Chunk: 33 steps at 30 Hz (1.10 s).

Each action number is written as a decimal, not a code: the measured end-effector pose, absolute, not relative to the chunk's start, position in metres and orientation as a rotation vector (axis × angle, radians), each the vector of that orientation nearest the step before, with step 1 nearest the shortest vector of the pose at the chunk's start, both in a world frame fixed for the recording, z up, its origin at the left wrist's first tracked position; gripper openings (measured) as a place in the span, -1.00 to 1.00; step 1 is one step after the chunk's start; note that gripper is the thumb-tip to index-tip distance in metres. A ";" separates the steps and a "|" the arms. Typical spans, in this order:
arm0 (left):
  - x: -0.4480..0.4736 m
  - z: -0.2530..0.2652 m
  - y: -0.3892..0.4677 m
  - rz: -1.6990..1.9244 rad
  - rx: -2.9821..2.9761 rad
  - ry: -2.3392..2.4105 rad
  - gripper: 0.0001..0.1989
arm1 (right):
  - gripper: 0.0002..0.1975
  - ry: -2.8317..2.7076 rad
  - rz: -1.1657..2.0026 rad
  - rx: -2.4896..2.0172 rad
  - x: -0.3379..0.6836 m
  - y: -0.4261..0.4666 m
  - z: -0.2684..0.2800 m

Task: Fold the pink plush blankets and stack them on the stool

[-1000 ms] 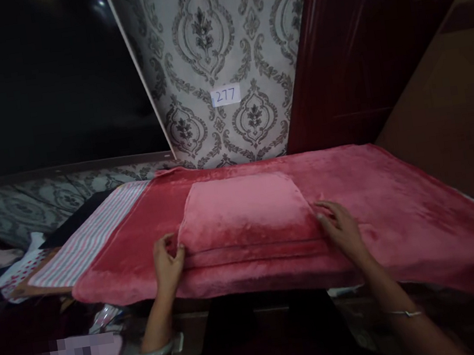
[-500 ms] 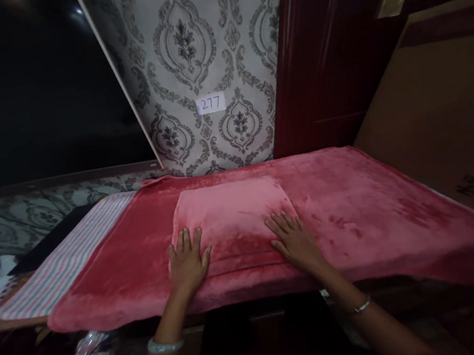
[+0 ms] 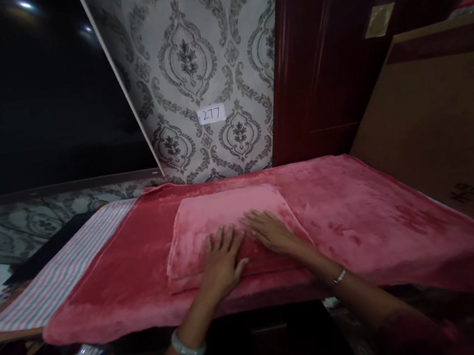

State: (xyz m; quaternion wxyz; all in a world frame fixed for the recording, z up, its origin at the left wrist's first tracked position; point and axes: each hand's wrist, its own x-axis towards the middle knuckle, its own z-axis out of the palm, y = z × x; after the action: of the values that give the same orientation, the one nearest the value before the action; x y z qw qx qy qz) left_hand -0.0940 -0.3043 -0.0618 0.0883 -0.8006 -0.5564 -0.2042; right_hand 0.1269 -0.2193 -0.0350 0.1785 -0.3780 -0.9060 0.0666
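Observation:
A folded pink plush cloth (image 3: 227,202), roughly square, lies on a larger pink plush blanket (image 3: 356,208) that covers the table and hangs a little over its front edge. My left hand (image 3: 222,262) rests flat on the front middle of the folded cloth, fingers apart and pointing away from me. Flat on the same cloth, just to the right, lies my right hand (image 3: 270,230), its fingers stretched toward the left. The fingertips of the two hands are close together. Neither hand grips anything.
Left of the blanket, a striped cloth (image 3: 75,253) covers the table. A large dark screen (image 3: 32,100) hangs at the back left. A cardboard box (image 3: 440,119) stands at the right. On the patterned wall is a paper label (image 3: 211,113) reading 277.
Both hands have moved inward from the sides of the folded cloth to its middle, the left going right and the right going left. The camera view has shifted slightly.

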 end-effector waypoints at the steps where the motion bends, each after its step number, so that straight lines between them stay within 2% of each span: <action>1: -0.086 -0.065 -0.305 -0.574 -2.406 -1.642 -0.33 | -0.48 -2.620 0.187 -1.063 0.120 -0.213 -0.033; 7: -0.078 -0.079 -0.308 -0.509 -2.410 -1.677 -0.40 | -0.41 -2.754 0.114 -1.207 0.117 -0.166 -0.033; 12: -0.083 -0.066 -0.309 -0.523 -2.477 -1.732 -0.44 | -0.40 -2.608 0.108 -1.545 0.119 -0.143 -0.020; 15: -0.090 -0.040 -0.292 -0.688 -2.571 -1.758 -0.60 | -0.44 -2.641 0.172 -1.375 0.100 -0.148 -0.017; 18: -0.103 -0.014 -0.259 -0.912 -2.594 -1.717 -0.54 | -0.45 -2.732 0.236 -1.044 0.075 -0.163 -0.028; 20: -0.114 -0.004 -0.235 -0.752 -2.601 -1.789 -0.50 | -0.39 -2.759 0.236 -0.906 0.062 -0.173 -0.038; 22: -0.126 -0.004 -0.215 -0.435 -2.584 -1.926 -0.44 | -0.35 -2.760 0.208 -0.867 0.056 -0.182 -0.047; 25: -0.146 -0.011 -0.193 -0.126 -2.526 -2.036 -0.41 | -0.38 -2.735 0.162 -0.883 0.056 -0.187 -0.055; 33: -0.178 -0.012 -0.148 -0.014 -2.235 -2.250 -0.37 | -0.40 -2.732 0.152 -0.892 0.056 -0.189 -0.058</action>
State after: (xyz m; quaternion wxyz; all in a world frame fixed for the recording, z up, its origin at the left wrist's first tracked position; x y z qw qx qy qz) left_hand -0.1784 -0.1484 -0.0117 -0.0149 -0.7045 -0.7095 -0.0045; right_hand 0.0564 -0.1886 -0.0585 0.1317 -0.3072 -0.9410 0.0523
